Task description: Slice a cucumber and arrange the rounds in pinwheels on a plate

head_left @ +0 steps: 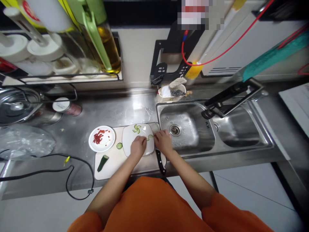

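Note:
A white square plate point(127, 146) lies on a pale cutting board point(113, 169). Thin cucumber slices point(136, 129) form a small curved pattern near its far edge. Over the plate's right half, my left hand point(138, 149) is closed, fingertips pinched at a green cucumber slice point(150, 136). From the plate's right edge my right hand point(163, 141) reaches in, its fingers pinched at the other end of that green strip. Below the right hand rests a knife with a black handle point(161, 162); its blade is mostly hidden. A cucumber piece point(103, 163) and a round cut slice point(119, 146) lie left of the plate.
A round white plate point(111, 141) with chopped red bits stands at left. To the right is a double sink point(188, 141) with a black faucet point(224, 98). A caddy point(171, 96) sits behind it. A black cable point(70, 172) and a plastic bag point(26, 141) lie at far left.

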A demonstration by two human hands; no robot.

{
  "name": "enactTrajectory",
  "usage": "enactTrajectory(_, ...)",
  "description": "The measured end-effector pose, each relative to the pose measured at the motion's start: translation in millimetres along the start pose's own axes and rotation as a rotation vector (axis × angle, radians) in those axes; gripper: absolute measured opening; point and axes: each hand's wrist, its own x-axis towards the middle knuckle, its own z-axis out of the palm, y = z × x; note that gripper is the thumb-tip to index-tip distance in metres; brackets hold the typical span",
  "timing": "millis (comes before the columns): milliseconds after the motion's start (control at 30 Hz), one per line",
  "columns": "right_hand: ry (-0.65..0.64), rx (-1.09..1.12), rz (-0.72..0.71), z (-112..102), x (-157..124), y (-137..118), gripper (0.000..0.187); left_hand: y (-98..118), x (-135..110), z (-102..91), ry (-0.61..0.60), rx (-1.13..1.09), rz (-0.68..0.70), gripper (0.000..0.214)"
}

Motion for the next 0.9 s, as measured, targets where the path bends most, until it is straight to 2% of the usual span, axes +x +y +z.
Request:
enactTrajectory(100,-0.017,-0.009,0.021,4.5,-14.9,0.4,0.032,-2.4,-3.0,-0.2,-0.001,0.001,0.023,0.021)
enactTrajectory(267,-0.089,-0.070,-0.057,14.7,-26.9,-6.5,0.042,-5.2,-5.1,1.2,-0.019,0.027,0.049,0.022)
enactTrajectory(400,-0.137,-0.122,-0.061,19.0,-27.1,-8.7,0.046,-6.5,-5.1,2.8,-0.031,0.040,0.061,0.022)
enactTrajectory(900,-0.181,-0.161,-0.057,18.6,-21.6,-11.4,0.048,-5.6,-3.2,0.6,-0.013,0.020,0.048,0.021)
